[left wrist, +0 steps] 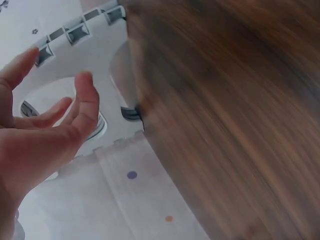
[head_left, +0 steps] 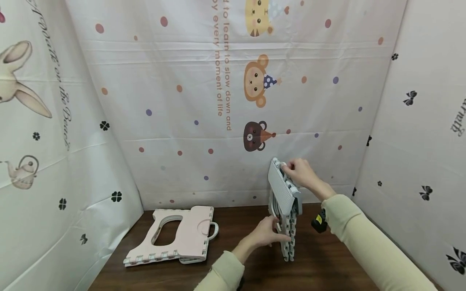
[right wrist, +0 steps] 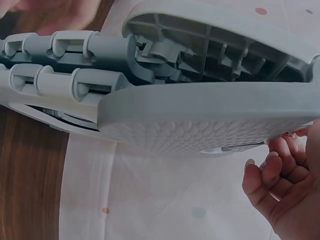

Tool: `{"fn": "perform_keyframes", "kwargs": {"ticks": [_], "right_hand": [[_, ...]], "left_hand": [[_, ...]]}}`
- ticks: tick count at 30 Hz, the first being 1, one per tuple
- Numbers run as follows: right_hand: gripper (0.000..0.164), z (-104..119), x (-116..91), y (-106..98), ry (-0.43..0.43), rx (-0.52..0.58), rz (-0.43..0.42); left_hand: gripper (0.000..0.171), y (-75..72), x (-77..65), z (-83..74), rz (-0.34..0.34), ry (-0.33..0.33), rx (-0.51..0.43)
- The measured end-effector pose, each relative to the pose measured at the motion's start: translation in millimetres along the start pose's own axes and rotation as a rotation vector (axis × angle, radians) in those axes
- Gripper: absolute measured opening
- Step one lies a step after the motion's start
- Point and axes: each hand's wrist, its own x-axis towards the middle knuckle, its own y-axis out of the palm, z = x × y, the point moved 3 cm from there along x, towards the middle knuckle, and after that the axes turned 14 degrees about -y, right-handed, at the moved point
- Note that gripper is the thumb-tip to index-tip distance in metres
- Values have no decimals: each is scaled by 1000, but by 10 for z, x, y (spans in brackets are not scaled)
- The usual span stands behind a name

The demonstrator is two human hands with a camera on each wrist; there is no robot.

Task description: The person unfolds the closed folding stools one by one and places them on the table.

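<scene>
A pale grey folding step stool [head_left: 282, 190] stands on its edge at the back of the table, its seat halves folded down close together. My right hand [head_left: 300, 171] grips it at the top, fingers curled at the seat panel; in the right wrist view the hand [right wrist: 290, 180] is at the panel's far end. Lower down, my left hand [head_left: 263, 233] reaches to the folded legs, thumb across the hinged edge. The left wrist view shows this hand [left wrist: 55, 125] with fingers spread and loosely bent against the leg panel [left wrist: 107, 55].
A pale pink folding stool [head_left: 193, 234] lies folded flat on the brown wooden table [head_left: 247, 266] to the left, its white carry loop [head_left: 214, 230] pointing right. Printed cloth hangs [head_left: 189, 121] behind the table and along both sides.
</scene>
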Motion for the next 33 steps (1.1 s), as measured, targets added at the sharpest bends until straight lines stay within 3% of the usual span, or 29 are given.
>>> {"fn": "perform_keyframes", "kwargs": {"ticks": [6, 16, 33], "right_hand": [[36, 2, 12, 15, -8, 17, 10], [35, -5, 8, 11, -25, 3, -10], [36, -14, -25, -31, -1, -16, -7]], "left_hand": [[46, -130, -128, 218, 51, -44, 121], [39, -270, -210, 416, 39, -59, 146], [35, -341, -239, 408, 21, -48, 135]]}}
